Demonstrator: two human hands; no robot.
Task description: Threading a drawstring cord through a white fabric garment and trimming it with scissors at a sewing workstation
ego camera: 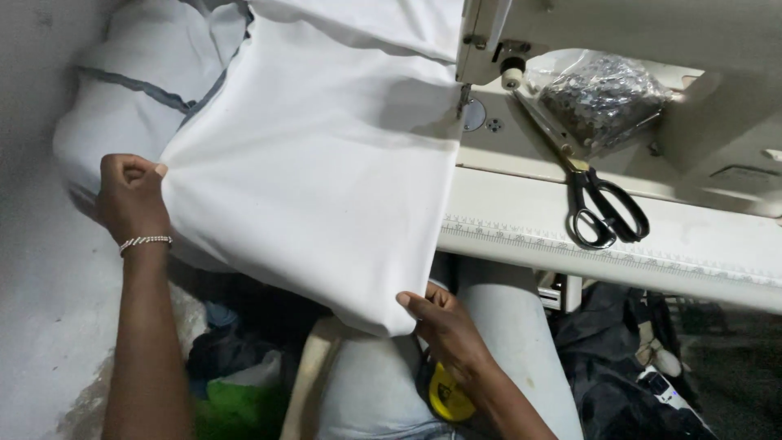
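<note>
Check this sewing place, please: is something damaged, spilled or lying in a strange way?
Nothing stands out. Both hands, left and right, hold the white fabric taut; scissors and a closed bag lie on the machine bed.

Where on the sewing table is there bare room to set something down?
Bare: the table strip between white cloth and scissors, and the front edge right of the scissors. Crowded: around the needle and the plastic bag.

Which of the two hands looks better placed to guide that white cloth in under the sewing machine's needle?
Probably the right hand: it pinches the white cloth at its near corner, on the edge running up to the needle. The left hand grips the far side, away from the sewing machine.
</note>
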